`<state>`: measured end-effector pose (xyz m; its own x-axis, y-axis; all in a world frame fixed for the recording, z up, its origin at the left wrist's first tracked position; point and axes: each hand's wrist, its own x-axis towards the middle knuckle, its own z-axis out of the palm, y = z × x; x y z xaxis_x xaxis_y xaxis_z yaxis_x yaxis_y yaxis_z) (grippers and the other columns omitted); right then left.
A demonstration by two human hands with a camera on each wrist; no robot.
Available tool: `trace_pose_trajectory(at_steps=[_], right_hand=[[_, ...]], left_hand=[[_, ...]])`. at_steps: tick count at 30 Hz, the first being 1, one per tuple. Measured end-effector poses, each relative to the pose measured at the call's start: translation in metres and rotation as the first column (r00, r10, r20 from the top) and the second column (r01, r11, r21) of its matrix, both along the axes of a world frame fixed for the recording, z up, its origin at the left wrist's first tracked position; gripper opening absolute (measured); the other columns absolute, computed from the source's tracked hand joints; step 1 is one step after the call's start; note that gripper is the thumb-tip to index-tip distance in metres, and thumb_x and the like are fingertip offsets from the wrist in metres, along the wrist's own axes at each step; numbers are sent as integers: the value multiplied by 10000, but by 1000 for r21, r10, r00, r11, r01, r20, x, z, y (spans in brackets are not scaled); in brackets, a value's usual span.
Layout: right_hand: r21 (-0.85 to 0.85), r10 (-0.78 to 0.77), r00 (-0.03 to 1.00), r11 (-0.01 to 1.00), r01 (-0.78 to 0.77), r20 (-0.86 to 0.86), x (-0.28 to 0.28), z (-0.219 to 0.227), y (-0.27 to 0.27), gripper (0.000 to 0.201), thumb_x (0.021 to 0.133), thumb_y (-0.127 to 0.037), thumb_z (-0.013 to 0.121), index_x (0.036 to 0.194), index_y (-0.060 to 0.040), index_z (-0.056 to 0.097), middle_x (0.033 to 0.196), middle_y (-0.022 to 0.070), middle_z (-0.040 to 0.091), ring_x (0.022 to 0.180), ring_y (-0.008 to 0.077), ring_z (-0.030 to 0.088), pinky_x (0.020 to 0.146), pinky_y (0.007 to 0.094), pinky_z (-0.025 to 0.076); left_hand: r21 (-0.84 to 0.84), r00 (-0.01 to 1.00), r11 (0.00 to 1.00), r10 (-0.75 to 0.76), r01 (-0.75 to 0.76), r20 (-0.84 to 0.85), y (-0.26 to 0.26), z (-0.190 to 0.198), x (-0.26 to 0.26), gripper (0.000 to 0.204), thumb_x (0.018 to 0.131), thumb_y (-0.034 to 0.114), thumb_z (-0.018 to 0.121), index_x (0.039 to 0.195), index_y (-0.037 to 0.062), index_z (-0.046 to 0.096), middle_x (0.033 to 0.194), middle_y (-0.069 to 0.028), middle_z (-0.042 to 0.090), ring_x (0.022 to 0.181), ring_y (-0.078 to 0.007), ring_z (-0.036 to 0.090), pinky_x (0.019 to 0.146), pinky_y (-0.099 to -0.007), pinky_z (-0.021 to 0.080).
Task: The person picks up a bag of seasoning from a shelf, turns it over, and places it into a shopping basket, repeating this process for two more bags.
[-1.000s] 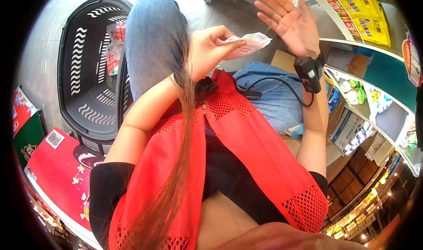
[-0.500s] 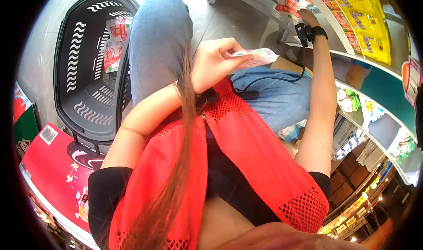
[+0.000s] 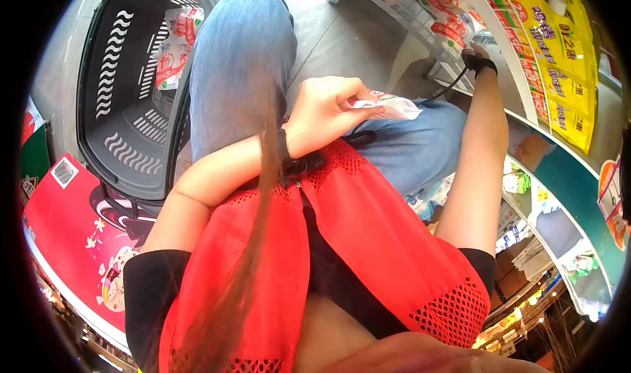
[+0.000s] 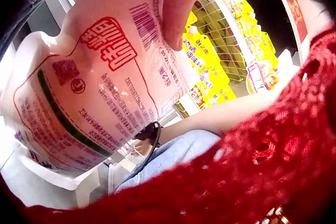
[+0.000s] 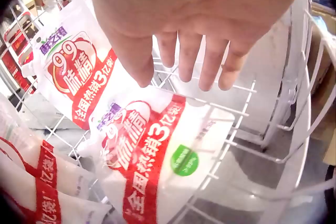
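Note:
In the head view my left hand (image 3: 328, 113) pinches a white plastic bag of MSG (image 3: 396, 107) over my lap. The left wrist view shows the same bag's printed back, with red characters and a dark green band, and the thumb (image 4: 178, 16) lying along its edge. My right hand (image 5: 194, 19) is stretched out with fingers straight over a white wire rack (image 5: 307, 148). Below its fingertips lie a white-and-red MSG bag (image 5: 157, 155) and another MSG bag (image 5: 73, 71). More such bags (image 5: 47, 182) fill the rack's near left.
A black shopping basket (image 3: 92, 87) holding MSG bags (image 3: 172, 61) stands on the floor left of my knee (image 3: 243, 64). Yellow packets (image 3: 562, 70) hang at the right, above a white shelf edge (image 3: 506, 51). A red display panel (image 3: 69, 209) is at lower left.
My right hand has gone from palm-up beside the shelf, forward to the bags in the rack. The left hand keeps its bag and has lowered slightly in view. The head view has shifted.

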<state>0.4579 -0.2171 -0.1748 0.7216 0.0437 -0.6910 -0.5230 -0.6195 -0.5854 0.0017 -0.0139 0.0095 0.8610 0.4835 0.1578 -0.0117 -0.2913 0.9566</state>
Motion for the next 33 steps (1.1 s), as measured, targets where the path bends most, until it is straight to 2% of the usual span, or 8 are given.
trace_pose_trajectory(at_steps=[9,13,15,21,30,33], right_hand=[[18,42,998,999,-43,50,9,-8,23,325,768,-250,476,939,25,500,842,169,548,700,249,547,611,336,449],[20,39,998,999,-40,54,7,-6,25,319,770,-251,478,931,23,500,831,164,546,690,244,544,603,333,446],[21,42,998,999,-43,53,6,-3,23,316,770,-252,478,927,22,500,825,162,545,685,241,543,600,331,445],[29,29,998,999,-30,51,2,5,17,308,773,-254,480,915,19,500,808,154,543,670,234,539,588,326,441],[42,11,999,999,-13,44,-5,14,4,297,777,-257,483,898,14,501,782,143,539,648,224,533,572,318,435],[46,7,999,999,-9,40,-8,17,-1,294,778,-259,484,892,12,501,773,140,538,640,220,530,566,316,433]], left_hand=[[-153,992,988,-4,-16,-129,4,0,0,176,663,126,681,646,-4,564,578,-85,578,504,-84,537,451,-202,398],[-123,991,992,1,-18,-133,4,-2,0,168,669,121,677,654,-4,566,582,-84,581,509,-79,537,456,-202,402],[-177,990,984,-3,-22,-142,3,-2,0,166,669,120,678,658,-4,568,587,-84,583,513,-75,533,460,-201,402],[-204,990,979,-19,-11,-141,1,-2,-1,171,665,123,679,658,-6,568,584,-85,582,521,-67,525,465,-200,399],[-137,989,990,1,-21,-149,0,-2,0,177,667,133,675,657,-10,570,576,-88,576,520,-64,514,469,-205,399],[-162,990,987,-10,-13,-143,0,-1,0,168,671,125,671,663,-11,572,586,-83,582,528,-63,516,479,-205,403]])
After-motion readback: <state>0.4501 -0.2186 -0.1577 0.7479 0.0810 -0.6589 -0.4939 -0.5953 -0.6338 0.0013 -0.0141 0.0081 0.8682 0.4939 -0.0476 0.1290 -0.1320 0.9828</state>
